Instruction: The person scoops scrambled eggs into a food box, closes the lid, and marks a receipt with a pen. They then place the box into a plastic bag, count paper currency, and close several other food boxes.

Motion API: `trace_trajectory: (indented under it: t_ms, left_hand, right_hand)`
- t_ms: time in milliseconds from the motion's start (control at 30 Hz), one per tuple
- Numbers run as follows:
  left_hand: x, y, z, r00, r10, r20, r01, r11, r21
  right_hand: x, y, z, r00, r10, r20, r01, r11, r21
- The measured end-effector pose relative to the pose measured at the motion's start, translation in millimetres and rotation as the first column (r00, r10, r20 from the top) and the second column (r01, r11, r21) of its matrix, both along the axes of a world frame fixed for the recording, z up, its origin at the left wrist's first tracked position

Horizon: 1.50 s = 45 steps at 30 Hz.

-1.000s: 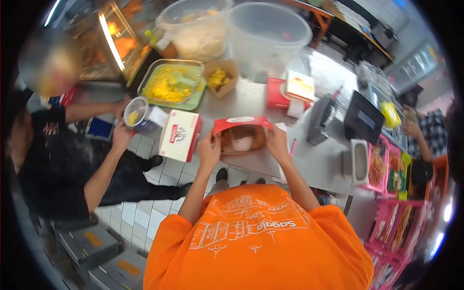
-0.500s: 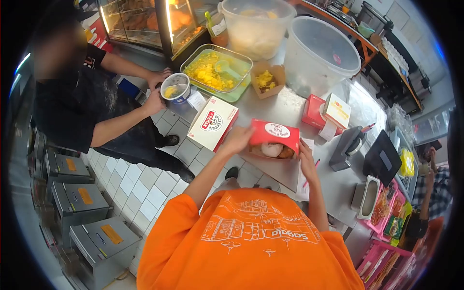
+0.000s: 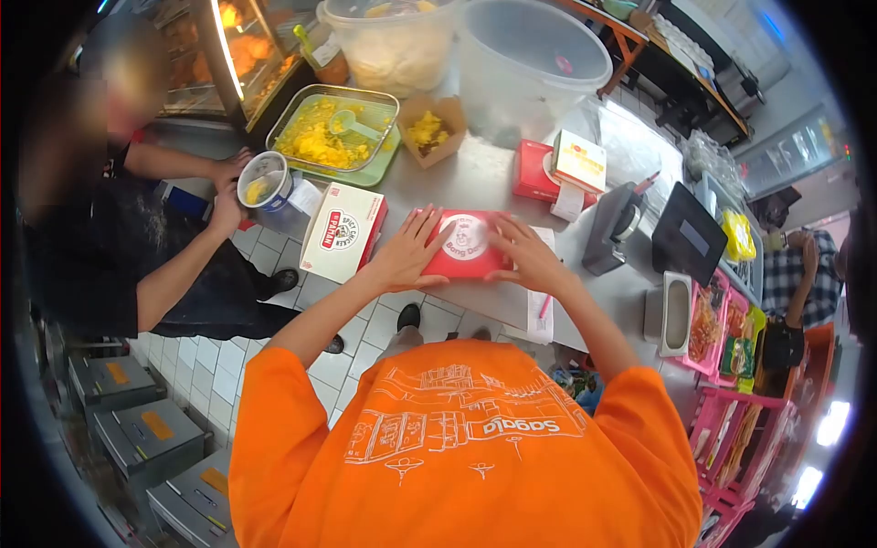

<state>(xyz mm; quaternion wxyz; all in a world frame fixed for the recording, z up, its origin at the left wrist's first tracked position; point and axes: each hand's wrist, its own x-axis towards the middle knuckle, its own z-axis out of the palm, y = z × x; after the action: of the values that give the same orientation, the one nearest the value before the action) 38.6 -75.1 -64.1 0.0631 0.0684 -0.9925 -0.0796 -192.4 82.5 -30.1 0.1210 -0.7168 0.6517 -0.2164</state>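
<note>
A red takeaway box (image 3: pixel 457 258) with a white round logo sits on the metal counter in front of me, its lid down. My left hand (image 3: pixel 408 248) lies over the lid's left part, fingers stretched out. On the right side, my right hand (image 3: pixel 528 258) rests with spread fingers on the lid and edge. Just left of the box stands a closed white and red chicken box (image 3: pixel 343 230). Behind them is an open brown carton (image 3: pixel 431 132) with yellow food in it. What the red box holds is hidden by its lid.
At left a person in dark clothes holds a paper tub (image 3: pixel 265 181). A steel tray (image 3: pixel 388 117) of yellow food and large plastic tubs (image 3: pixel 534 78) stand behind. To the right are stacked boxes (image 3: pixel 577 163), a grey device (image 3: pixel 614 228) and a black screen (image 3: pixel 692 235).
The red box's lid has been shut over the food that showed inside. Both hands have moved onto the top. The view has shifted, so the counter's items appear further left.
</note>
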Motion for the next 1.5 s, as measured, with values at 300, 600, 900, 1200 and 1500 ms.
trace_trajectory:
  t_ms: [300, 600, 900, 1200, 1500]
  left_hand:
    - [-5.3, -4.8, 7.7, 0.994, -0.087, 0.066, 0.092, 0.992, -0.089]
    - [-4.4, -4.4, 2.4, 0.992, -0.125, 0.005, 0.125, 0.982, -0.142]
    - [-1.4, 0.2, 18.3, 0.978, -0.201, -0.062, 0.203, 0.979, 0.017]
    - [0.8, 2.3, 22.2, 0.992, -0.126, 0.002, 0.124, 0.981, 0.146]
    - [-0.2, 9.2, -6.4, 0.982, -0.159, -0.1, 0.142, 0.976, -0.164]
  right_hand:
    - [-0.2, -6.1, -7.1, 0.94, 0.189, -0.283, -0.178, 0.982, 0.066]
    - [-1.2, -10.0, -23.6, 0.894, 0.206, -0.398, -0.203, 0.978, 0.049]
    - [-3.7, -7.8, -38.2, 0.639, 0.146, -0.755, -0.306, 0.949, -0.076]
    - [-4.0, -8.1, -53.0, 0.841, 0.154, -0.519, -0.285, 0.941, -0.182]
    - [-6.3, -7.9, -46.9, 0.866, 0.21, -0.455, -0.27, 0.961, -0.069]
